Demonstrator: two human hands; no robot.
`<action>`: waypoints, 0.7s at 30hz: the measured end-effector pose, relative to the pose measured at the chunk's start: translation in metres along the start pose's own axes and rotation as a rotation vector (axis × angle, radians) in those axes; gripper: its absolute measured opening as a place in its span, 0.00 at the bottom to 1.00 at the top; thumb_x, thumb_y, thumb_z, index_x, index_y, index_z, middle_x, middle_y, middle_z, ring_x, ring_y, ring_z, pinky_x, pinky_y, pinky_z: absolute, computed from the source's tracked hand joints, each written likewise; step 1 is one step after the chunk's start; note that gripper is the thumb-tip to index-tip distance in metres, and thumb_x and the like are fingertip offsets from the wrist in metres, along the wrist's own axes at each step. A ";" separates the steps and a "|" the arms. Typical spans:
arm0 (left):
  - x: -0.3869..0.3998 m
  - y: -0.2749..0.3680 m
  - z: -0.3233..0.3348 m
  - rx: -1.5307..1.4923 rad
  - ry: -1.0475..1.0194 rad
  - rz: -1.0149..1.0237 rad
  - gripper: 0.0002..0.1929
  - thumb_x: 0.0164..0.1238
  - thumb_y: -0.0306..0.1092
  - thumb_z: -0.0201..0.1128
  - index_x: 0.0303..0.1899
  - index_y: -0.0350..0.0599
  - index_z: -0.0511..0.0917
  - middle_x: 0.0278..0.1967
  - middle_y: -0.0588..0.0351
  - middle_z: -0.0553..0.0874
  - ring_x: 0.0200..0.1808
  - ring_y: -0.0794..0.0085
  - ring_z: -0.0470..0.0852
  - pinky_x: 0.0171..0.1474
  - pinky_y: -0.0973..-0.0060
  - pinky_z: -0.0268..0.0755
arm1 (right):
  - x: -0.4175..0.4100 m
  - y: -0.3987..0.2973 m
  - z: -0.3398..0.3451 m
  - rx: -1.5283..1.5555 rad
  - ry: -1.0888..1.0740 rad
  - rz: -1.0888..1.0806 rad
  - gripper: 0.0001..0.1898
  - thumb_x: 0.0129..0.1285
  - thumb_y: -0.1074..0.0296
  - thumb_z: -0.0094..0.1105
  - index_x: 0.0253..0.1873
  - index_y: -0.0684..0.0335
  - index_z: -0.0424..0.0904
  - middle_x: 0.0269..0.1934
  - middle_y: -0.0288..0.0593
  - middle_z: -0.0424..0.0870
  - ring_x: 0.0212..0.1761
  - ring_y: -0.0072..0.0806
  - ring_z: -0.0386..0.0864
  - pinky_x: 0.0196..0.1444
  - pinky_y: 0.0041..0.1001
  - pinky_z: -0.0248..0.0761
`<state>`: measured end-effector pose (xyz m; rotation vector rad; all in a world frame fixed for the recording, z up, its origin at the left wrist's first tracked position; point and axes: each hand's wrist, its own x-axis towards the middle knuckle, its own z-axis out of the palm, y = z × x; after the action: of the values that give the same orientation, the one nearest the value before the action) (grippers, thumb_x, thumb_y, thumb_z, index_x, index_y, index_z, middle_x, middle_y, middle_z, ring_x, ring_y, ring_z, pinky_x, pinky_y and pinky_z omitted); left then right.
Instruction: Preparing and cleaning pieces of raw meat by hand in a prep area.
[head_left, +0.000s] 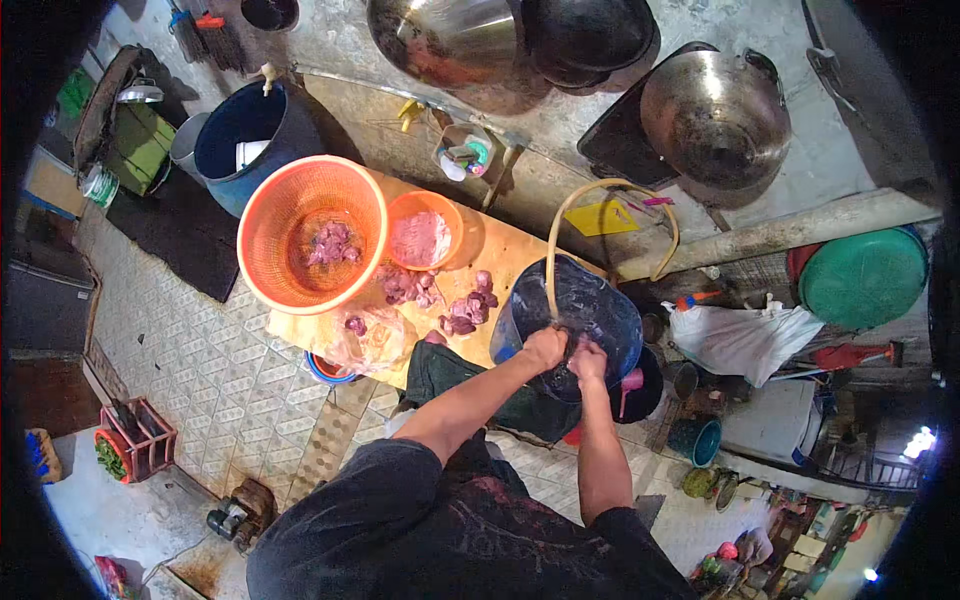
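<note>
My left hand (547, 347) and my right hand (586, 361) are close together over a dark blue plastic tub (514, 311). Their fingers are curled around a small dark spot, and I cannot make out what is between them. A tan hose (553, 277) arches into the tub, its lower end just above my left hand. Left of the tub, pieces of dark red raw meat (469, 311) lie on a pale wooden tabletop (510, 244). More meat (332, 244) sits in a large orange plastic basket (259, 225), beside a smaller orange container (455, 217) with pinkish contents.
A clear plastic bag (386, 341) with a meat piece lies at the table's near edge. Behind stand a big blue barrel (225, 176) and a metal pot (705, 112). At my right are a pink dipper (632, 381), a white cloth (739, 334) and a teal bucket (705, 442).
</note>
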<state>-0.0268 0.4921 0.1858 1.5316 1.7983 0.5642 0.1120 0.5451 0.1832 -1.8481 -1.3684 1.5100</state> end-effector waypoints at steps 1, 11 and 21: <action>-0.001 -0.006 0.003 -0.021 0.085 0.018 0.14 0.60 0.36 0.48 0.42 0.37 0.74 0.37 0.39 0.81 0.36 0.47 0.81 0.44 0.59 0.74 | -0.005 -0.012 0.008 0.210 0.073 0.046 0.06 0.61 0.75 0.47 0.38 0.57 0.75 0.20 0.34 0.71 0.13 0.20 0.66 0.12 0.20 0.59; -0.037 0.013 -0.038 0.165 0.018 0.279 0.12 0.60 0.32 0.47 0.29 0.41 0.79 0.28 0.44 0.83 0.31 0.54 0.84 0.36 0.61 0.76 | -0.030 -0.130 0.053 -0.181 0.043 -0.511 0.12 0.62 0.59 0.55 0.34 0.63 0.78 0.19 0.30 0.72 0.19 0.15 0.68 0.21 0.18 0.61; -0.020 -0.027 0.029 -0.203 0.502 0.294 0.16 0.62 0.42 0.47 0.40 0.43 0.78 0.36 0.45 0.82 0.42 0.52 0.80 0.50 0.60 0.69 | -0.088 -0.182 0.195 -0.260 -0.467 -0.290 0.08 0.60 0.68 0.56 0.41 0.65 0.79 0.27 0.36 0.80 0.23 0.18 0.72 0.25 0.21 0.67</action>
<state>-0.0220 0.4638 0.1522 1.6173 1.8001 1.3316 -0.1370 0.4990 0.3044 -1.3890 -2.0312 1.7346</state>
